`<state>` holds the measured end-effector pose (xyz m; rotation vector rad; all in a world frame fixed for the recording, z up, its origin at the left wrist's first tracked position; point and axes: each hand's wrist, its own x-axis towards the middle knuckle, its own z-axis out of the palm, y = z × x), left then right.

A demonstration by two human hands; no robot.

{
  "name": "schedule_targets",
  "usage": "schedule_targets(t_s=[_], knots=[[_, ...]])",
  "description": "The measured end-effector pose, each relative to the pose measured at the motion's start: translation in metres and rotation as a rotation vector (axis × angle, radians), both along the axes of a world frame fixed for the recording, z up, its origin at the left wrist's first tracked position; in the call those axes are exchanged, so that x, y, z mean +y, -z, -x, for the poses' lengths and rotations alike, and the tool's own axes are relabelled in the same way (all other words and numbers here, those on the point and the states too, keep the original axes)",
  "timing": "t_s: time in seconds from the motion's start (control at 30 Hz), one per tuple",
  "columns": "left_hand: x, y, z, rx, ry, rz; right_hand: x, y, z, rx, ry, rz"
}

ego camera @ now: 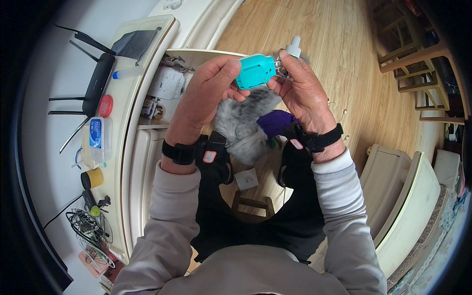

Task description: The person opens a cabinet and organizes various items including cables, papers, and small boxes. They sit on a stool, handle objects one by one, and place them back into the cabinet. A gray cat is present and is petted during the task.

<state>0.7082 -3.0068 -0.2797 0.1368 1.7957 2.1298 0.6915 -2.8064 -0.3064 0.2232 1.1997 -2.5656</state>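
Note:
My left hand grips the left end of a teal plastic plug-in device, probably a liquid mosquito-repellent heater, with the thumb on top. At its right end, my right hand pinches a small clear bottle. A white cap with a narrow tip sticks up beyond my right thumb; my fingers hide how it and the bottle join. Below my hands, a grey-and-white furry animal lies on the floor by my feet. A purple cloth shows beside it, under my right wrist.
An open drawer with papers and small items is at left. The cabinet top bears a black router, a clear plastic box and tangled cables. A white paper and wooden stool are below; wooden chairs stand right.

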Motion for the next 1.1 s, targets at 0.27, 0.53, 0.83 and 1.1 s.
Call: schedule_targets(t_s=[0.27,0.53,0.83,1.1], knots=[[0.002,0.001,0.001,0.143,-0.11,0.005,0.002,-0.001,-0.002,-0.001,-0.004,0.011],[0.006,-0.003,-0.001,0.304,-0.192,0.046,0.002,0.0,-0.002,-0.015,-0.049,0.079],[0.015,0.005,0.001,0.49,-0.25,0.068,0.001,0.004,-0.002,-0.069,-0.097,0.092],[0.014,-0.002,-0.005,0.594,-0.225,0.249,-0.008,0.004,-0.006,-0.113,-0.137,0.09]])
